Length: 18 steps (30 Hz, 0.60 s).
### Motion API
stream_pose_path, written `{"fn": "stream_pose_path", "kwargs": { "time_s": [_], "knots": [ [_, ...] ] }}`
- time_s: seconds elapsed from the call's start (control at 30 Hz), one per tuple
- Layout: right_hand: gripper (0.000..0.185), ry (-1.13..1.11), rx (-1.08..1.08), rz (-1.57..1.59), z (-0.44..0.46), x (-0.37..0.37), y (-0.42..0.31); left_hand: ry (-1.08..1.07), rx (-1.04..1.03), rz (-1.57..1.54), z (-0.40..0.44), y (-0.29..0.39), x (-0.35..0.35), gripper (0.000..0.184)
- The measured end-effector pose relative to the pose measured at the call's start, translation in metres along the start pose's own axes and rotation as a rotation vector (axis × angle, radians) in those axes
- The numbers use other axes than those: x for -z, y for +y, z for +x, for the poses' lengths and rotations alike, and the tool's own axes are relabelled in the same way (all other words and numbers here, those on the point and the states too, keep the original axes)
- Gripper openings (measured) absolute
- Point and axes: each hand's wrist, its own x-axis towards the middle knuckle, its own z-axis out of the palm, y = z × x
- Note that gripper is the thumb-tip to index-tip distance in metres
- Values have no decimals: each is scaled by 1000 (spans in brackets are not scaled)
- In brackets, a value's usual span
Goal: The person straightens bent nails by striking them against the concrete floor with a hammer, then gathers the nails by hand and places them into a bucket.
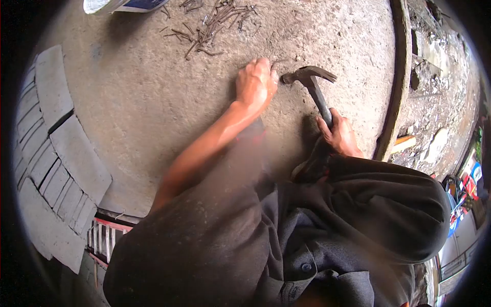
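Observation:
My right hand [341, 134] is wrapped round the handle of a claw hammer [318, 93]. The hammer's head lies just right of my left hand, with its claw toward the right. My left hand [254, 83] rests low at the concrete floor [138, 97], its fingers curled. A short dark piece, perhaps a nail [274, 65], shows by its fingertips; what the fingers hold is hidden. Above my left hand lies a loose pile of rusty, bent nails [209, 25].
Grey blocks and slabs [79, 153] are stacked at the left. A white bucket [98, 5] stands at the top left. A long wooden edge [399, 77] runs down the right side, with rubble beyond. A red and white rack [105, 236] shows at the lower left.

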Motion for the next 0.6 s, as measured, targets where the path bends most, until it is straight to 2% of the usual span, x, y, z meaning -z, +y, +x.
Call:
{"fn": "stream_pose_path", "kwargs": {
  "time_s": [0.17, 0.3, 0.4, 0.5, 0.6],
  "knots": [
    [40, 28, 51, 11, 1, -4, 7, 64, -24, 64, -8, -18, 18, 15],
    [40, -8, 43, 24, 3, 0, 4, 107, 23, -76, -12, -26, 22, 16],
    [39, -45, 25, 40, 2, 4, 2, 95, 21, -119, -13, -24, 23, 11],
    [36, -100, 47, 145, 2, 8, 0, 89, -57, 35, -10, -22, 25, 10],
    [34, -131, 83, 201, -4, 25, -19, 39, -9, -26, -12, -21, 30, 10]
  ]
}}
